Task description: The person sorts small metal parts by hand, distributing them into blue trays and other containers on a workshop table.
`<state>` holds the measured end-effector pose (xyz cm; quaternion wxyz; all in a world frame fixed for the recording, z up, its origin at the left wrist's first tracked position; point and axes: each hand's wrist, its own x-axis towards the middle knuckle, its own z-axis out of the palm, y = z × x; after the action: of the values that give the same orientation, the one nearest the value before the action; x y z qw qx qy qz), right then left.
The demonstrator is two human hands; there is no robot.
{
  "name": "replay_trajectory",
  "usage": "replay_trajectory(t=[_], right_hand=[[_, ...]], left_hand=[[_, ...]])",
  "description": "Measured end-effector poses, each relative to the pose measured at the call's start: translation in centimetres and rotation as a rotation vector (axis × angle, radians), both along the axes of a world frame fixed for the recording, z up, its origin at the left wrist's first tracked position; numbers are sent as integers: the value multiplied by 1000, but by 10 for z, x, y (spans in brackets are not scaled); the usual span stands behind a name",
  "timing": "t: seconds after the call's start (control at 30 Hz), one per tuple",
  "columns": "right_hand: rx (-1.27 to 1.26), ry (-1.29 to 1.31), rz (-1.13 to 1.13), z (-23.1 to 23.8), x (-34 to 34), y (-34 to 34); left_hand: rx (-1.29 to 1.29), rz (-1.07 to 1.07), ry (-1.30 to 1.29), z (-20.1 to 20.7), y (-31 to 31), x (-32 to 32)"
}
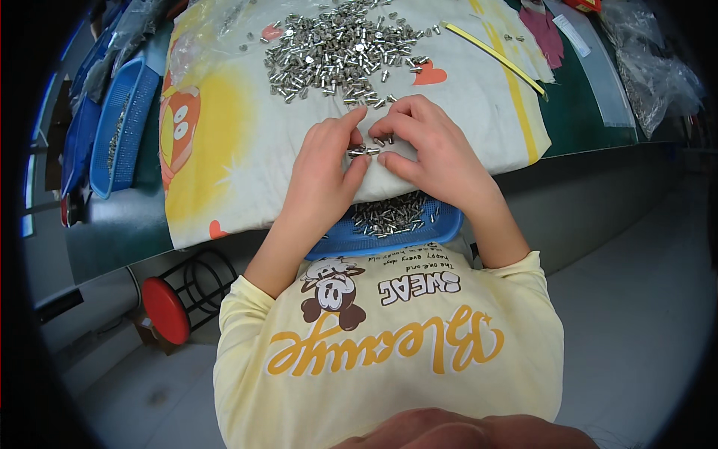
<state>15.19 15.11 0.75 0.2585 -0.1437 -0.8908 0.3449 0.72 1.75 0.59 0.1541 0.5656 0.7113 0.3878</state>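
Note:
A large heap of small silvery metal screw-like fasteners [336,56] lies on the white printed cloth [239,161]. At the near edge of the cloth, a few loose fasteners [362,151] rest between my two hands. My left hand [323,161] curves round their left side, thumb and forefinger apart. Facing it, my right hand [434,146] is bent, its thumb apart from its fingers and its fingertips beside the pieces. Whether those fingertips touch a piece is hard to see. Below my hands, a blue basket [389,245] holds many more fasteners, partly hidden by the cloth's edge.
A second blue basket [138,97] with metal parts stands at the left edge of the green table [127,213]. A yellow strip [493,58] lies on the cloth at right, with clear plastic bags [643,60] beyond. A red stool [166,309] stands at lower left.

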Motion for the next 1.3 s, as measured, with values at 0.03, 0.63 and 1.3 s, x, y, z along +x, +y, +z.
replay_trajectory(t=[0.03,0.63,1.3], right_hand=[[-2,-2,-1,0,0,-1],[218,-14,-69,1,6,-1],[156,8,-105,0,4,-10]], left_hand=[[19,-3,-3,0,-1,0],[34,8,18,1,-15,-6],[-12,-4,-101,7,-9,-2]])
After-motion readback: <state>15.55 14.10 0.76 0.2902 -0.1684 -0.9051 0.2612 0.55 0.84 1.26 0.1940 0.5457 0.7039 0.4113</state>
